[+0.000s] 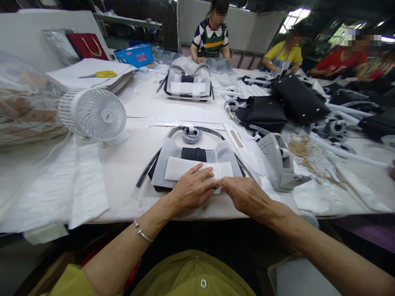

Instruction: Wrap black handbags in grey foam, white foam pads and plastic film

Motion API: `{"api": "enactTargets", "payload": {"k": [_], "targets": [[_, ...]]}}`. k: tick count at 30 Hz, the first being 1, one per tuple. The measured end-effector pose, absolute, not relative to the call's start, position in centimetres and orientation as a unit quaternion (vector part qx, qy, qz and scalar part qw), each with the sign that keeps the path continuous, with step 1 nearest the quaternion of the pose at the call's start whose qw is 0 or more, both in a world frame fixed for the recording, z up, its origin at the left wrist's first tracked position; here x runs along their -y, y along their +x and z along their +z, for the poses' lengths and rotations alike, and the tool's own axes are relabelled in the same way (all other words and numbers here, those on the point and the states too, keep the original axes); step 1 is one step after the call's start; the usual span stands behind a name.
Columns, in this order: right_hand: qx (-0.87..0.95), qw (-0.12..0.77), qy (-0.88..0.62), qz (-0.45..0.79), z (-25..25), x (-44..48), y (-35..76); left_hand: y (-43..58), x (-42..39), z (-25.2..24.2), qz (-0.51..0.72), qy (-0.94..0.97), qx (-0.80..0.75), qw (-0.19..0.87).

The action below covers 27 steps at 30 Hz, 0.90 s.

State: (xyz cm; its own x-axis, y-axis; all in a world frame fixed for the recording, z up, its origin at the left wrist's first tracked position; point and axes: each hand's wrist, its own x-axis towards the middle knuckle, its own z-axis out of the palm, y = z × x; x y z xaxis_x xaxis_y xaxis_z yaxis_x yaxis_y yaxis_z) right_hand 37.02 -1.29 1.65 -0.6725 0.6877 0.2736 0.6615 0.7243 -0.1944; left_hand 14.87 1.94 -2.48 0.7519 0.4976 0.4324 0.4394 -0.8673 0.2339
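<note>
A black handbag lies on the table in front of me, partly covered by a white foam sheet. Across its front runs a thicker white foam strip. My left hand rests on that strip with its fingers stretched out. Beside it, my right hand has its fingertips pinched together at the bag's lower front edge; what they hold is hidden. A coiled strap wrapped in plastic sits behind the bag, inside the arch of the wrapped handle.
A tape dispenser stands at right, near black bags. To the left are a white fan, white sheets and yellow-handled scissors. Another wrapped bag sits farther back. Several people work beyond the table.
</note>
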Motion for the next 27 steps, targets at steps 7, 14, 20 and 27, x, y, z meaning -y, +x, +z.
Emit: {"api": "enactTargets", "payload": {"k": [7,14,20,27], "targets": [[0.915,0.213,-0.337,0.066,1.8,2.5,37.1,14.3,-1.5,-2.2,0.254,0.918,-0.275,0.128],[0.921,0.247,-0.302,0.007,2.1,7.3,38.0,14.3,-2.2,-3.0,0.299,0.91,-0.263,0.113],[0.874,0.301,-0.379,-0.038,6.6,3.3,42.3,14.3,-2.3,-2.8,0.316,0.912,-0.261,0.018],[0.794,0.333,-0.507,-0.029,6.2,-1.4,47.1,13.5,-4.9,-5.0,0.316,0.925,-0.168,-0.13]]}}
